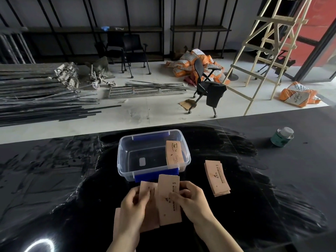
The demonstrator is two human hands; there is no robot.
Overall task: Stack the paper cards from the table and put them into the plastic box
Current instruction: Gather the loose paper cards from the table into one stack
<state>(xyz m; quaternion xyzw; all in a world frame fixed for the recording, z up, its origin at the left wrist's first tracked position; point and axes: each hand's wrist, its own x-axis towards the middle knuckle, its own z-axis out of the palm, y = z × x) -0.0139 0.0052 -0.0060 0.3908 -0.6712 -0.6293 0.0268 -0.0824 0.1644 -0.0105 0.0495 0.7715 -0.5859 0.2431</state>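
Seen from the head camera, a person at a glossy black bench (54,179) held paper cards just in front of a clear plastic box (125,160). The left hand (131,208) pinched one batch of cards (145,188); the right hand (192,202) gripped another card (169,199) by its edge. One stack (173,152) already leaned inside the box, and a loose pile (217,178) lay on the bench to the right, well apart from a small tin (281,137). The cards looked light, thin and bendable, likely to slip apart, so were probably best squared and pinched along their long edges.
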